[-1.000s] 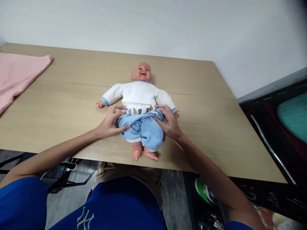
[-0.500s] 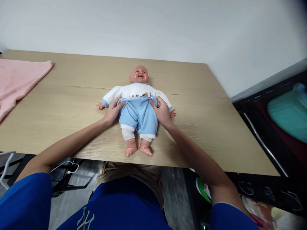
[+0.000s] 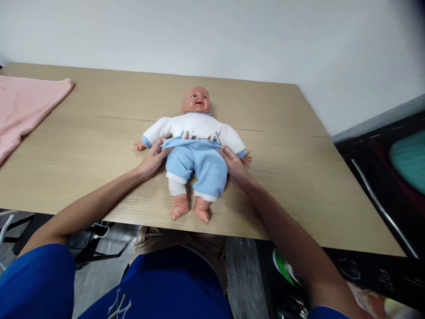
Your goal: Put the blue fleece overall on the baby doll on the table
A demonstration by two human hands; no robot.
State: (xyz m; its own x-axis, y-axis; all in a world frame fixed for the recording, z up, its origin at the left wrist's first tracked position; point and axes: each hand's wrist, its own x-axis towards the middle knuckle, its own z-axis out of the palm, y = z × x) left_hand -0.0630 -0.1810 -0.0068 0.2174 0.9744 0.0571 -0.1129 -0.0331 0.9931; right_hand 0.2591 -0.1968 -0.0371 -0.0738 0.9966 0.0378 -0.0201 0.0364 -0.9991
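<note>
Light-blue terry-like trousers (image 3: 201, 158) are held at both sides of the waist

The bald plastic baby doll (image 3: 195, 99) lies on its back on the pale wood-grain bench (image 3: 299, 177), with its bare feet (image 3: 180, 207) near the front edge. It wears these trousers and a white long-sleeved top (image 3: 195, 125). The grip of the left hand (image 3: 152, 161) is clamped on the trousers at one side; the grip of the right hand (image 3: 236, 168), on the opposite side. A soft pink cloth (image 3: 29, 104) lies at the far left
</note>
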